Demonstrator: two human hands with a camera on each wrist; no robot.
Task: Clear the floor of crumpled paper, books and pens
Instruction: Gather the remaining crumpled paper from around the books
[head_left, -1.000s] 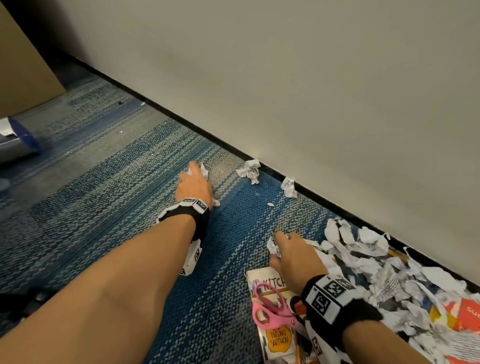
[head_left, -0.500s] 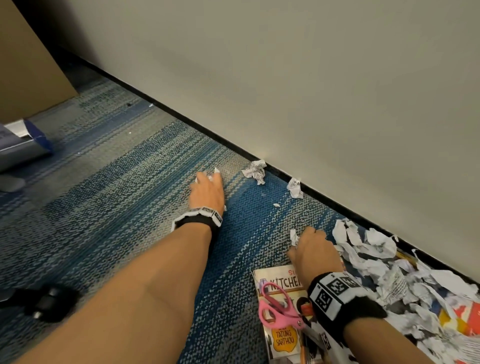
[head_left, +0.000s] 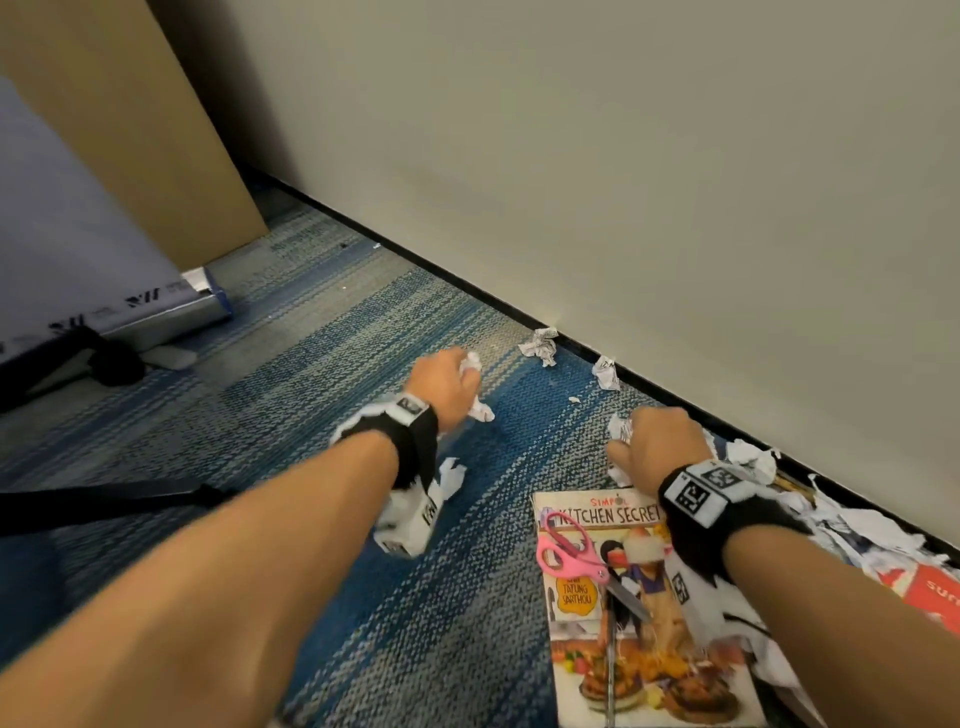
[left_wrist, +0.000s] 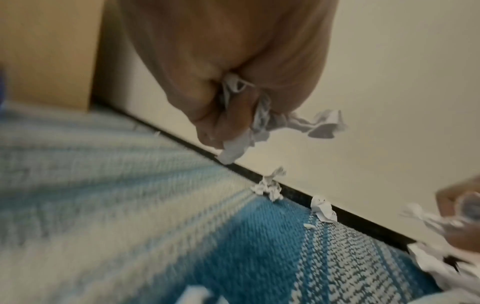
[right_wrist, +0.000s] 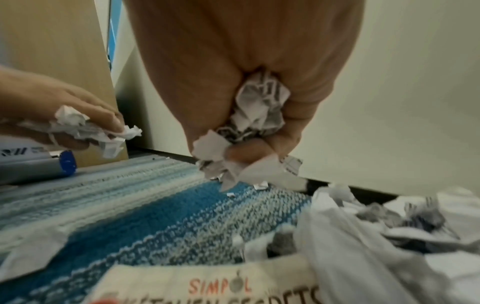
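My left hand (head_left: 449, 382) is lifted off the blue carpet and grips crumpled paper (left_wrist: 262, 121) in a fist; scraps stick out past the fingers. My right hand (head_left: 657, 447) also holds a wad of crumpled paper (right_wrist: 259, 107), above the top edge of a cookbook (head_left: 649, 634) lying on the floor. Pink-handled scissors (head_left: 571, 553) lie on the book's cover. Two more paper balls (head_left: 540, 345) (head_left: 607, 371) sit by the black skirting ahead. A heap of torn paper (head_left: 857, 525) lies along the wall to the right.
A beige wall (head_left: 623, 182) runs diagonally ahead. A wooden panel (head_left: 130, 119) stands at far left, with a grey rolled banner base (head_left: 156, 312) and black stand legs (head_left: 104, 499) on the carpet. A loose scrap (head_left: 451, 475) lies under my left wrist.
Both hands have lifted off the carpet with paper closed in their fists. The view has tilted up and drawn back, showing more of the book and the left-side furniture.
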